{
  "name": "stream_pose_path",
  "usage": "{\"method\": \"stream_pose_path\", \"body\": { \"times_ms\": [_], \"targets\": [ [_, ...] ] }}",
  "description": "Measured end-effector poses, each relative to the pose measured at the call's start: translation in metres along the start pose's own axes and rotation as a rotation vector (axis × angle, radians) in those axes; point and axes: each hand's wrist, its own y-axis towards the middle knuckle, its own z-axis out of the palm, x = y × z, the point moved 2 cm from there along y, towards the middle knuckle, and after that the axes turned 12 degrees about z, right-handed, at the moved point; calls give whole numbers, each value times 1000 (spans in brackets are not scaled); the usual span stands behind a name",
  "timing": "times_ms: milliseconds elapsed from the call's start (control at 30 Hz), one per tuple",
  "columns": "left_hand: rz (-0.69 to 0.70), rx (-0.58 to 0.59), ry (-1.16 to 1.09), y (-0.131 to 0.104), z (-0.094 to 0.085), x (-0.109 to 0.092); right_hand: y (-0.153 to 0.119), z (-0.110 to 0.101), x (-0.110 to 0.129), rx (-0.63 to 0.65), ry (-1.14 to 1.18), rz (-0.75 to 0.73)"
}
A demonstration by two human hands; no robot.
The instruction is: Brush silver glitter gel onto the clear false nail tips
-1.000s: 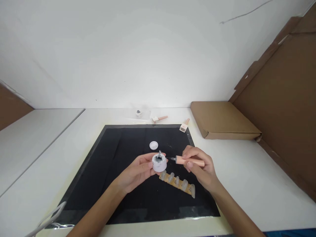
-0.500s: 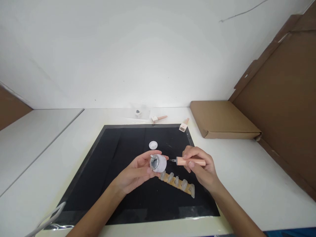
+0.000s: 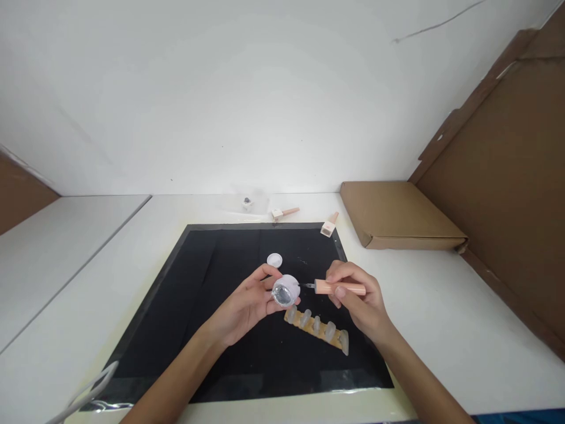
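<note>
My left hand (image 3: 251,299) grips a small white jar (image 3: 289,282) over the black mat, its silver, foil-like face (image 3: 282,294) turned toward me. In my right hand (image 3: 356,288) is a nail polish brush (image 3: 338,287) with a pink handle, held level between thumb and fingers. Its thin tip points left and reaches the side of the jar; whether it touches, I cannot tell. Below both hands lies a tan strip (image 3: 313,331) carrying several translucent nail tips. Just beyond the jar, a round white lid (image 3: 274,260) rests on the mat.
Two pale square bottles with pink handles, one left (image 3: 277,215) and one right (image 3: 328,228), lie at the mat's far edge. A clear tray (image 3: 258,203) stands behind. A flat cardboard box (image 3: 401,215) sits at the back right. A white cable (image 3: 95,386) crosses the mat's near-left corner.
My left hand has turned the jar, so a silver face shows where its smeared open mouth was seen. The fingers have shifted around it. My right hand with the brush has hardly moved.
</note>
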Motion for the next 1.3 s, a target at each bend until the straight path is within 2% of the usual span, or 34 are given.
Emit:
{"method": "stream_pose_path", "body": {
  "times_ms": [233, 400, 633, 900, 1100, 1300],
  "targets": [
    [12, -139, 24, 0, 4, 1, 0, -1, 0, -12, -56, -15],
    [111, -175, 15, 0, 2, -2, 0, 1, 7, 11, -132, -70],
    [184, -126, 16, 4, 7, -6, -1, 12, 19, 39, -347, -247],
    [151, -92, -27, 2, 3, 0, -6, 22, 20, 16, -582, -426],
    [127, -74, -30, 2, 0, 5, -10, 29, 18, -13, -855, -609],
    [94, -53, 15, 2, -1, 10, -12, 30, 15, -17, -949, -585]
  ]
}}
